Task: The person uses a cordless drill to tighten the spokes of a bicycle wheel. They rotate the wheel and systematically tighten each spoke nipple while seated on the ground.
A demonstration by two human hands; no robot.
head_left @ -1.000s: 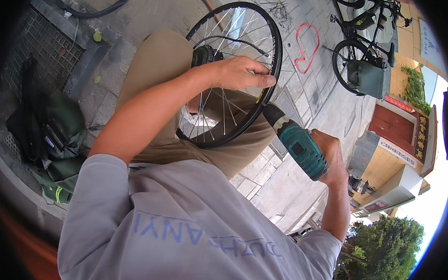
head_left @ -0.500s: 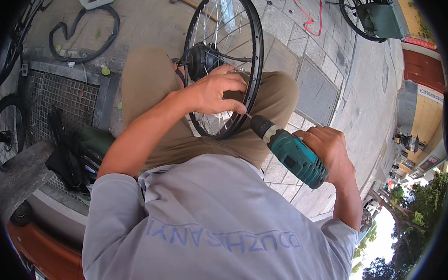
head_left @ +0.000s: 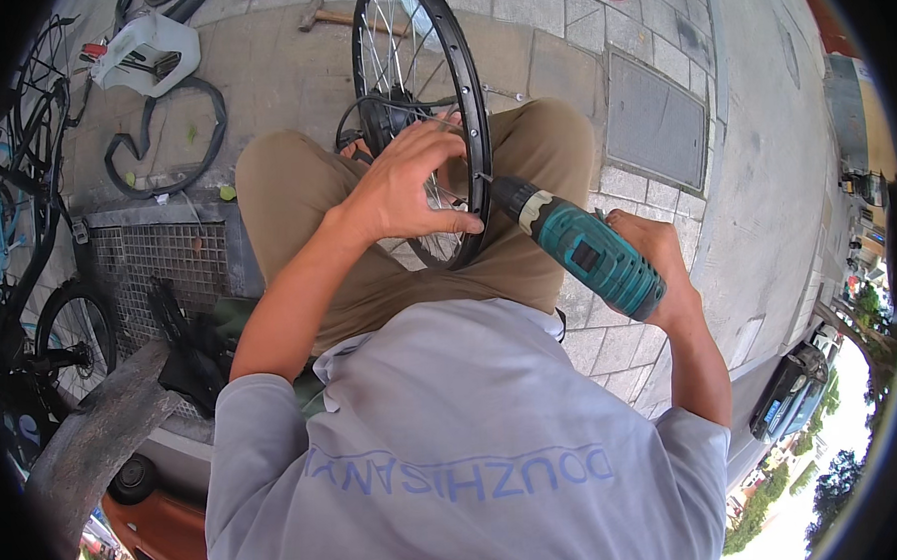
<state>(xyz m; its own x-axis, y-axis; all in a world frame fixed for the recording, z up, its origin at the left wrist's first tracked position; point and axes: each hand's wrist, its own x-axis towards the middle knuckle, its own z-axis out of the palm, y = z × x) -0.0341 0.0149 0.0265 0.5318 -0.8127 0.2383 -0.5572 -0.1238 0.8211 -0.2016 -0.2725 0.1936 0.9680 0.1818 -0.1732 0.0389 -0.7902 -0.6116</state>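
Note:
A black spoked wheel [head_left: 475,139] with a dark hub [head_left: 397,109] stands between my khaki-clad knees. My left hand [head_left: 414,186] grips it from the left, thumb on the rim's lower part and fingers among the spokes, some of them hidden. In my right hand [head_left: 647,246] is a teal cordless drill [head_left: 596,254], pointed up-left at the rim, its short bit at or very near the rim's outer face. A dark cable runs from the hub across the spokes.
A hammer [head_left: 352,19] and clear bag lie behind the wheel. At left are a white container [head_left: 143,55], an inner tube [head_left: 208,150], a metal grate [head_left: 153,273], a black bicycle [head_left: 61,347] and a tree branch [head_left: 80,436]. A metal cover [head_left: 652,121] lies at right. Cars are parked beyond.
The view has swung, bringing more of the left side into sight. The wheel is more upright and edge-on, and the drill now sits higher, against or close to the rim's side.

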